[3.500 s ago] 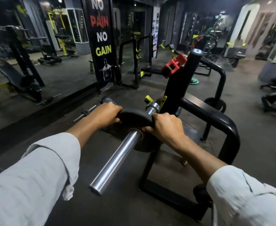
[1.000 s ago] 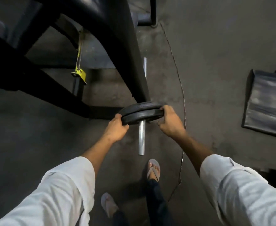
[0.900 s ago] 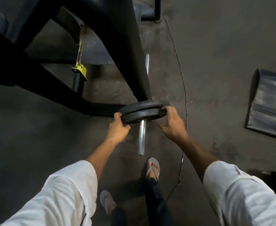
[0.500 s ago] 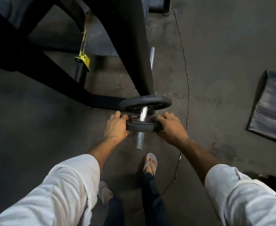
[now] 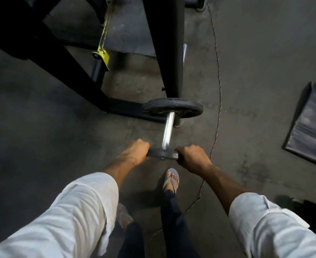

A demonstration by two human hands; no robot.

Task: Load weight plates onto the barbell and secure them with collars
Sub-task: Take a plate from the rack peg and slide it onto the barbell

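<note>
A chrome barbell sleeve (image 5: 168,130) points toward me from under a black rack post. One black weight plate (image 5: 172,107) sits far up the sleeve against the rack. A second, smaller black plate (image 5: 162,154) is at the sleeve's near tip. My left hand (image 5: 134,154) grips its left rim and my right hand (image 5: 192,157) grips its right rim, fingers curled round the edge. No collar is visible.
The black rack frame (image 5: 64,58) with a yellow fitting (image 5: 102,55) fills the upper left. A thin cable (image 5: 217,94) runs across the concrete floor on the right. A dark mat (image 5: 311,125) lies at the right edge. My sandalled feet (image 5: 170,180) stand just below the plate.
The two plates sat together by the rack; both hands have slid the nearer plate along the sleeve toward me to its tip. The other plate stays in place.
</note>
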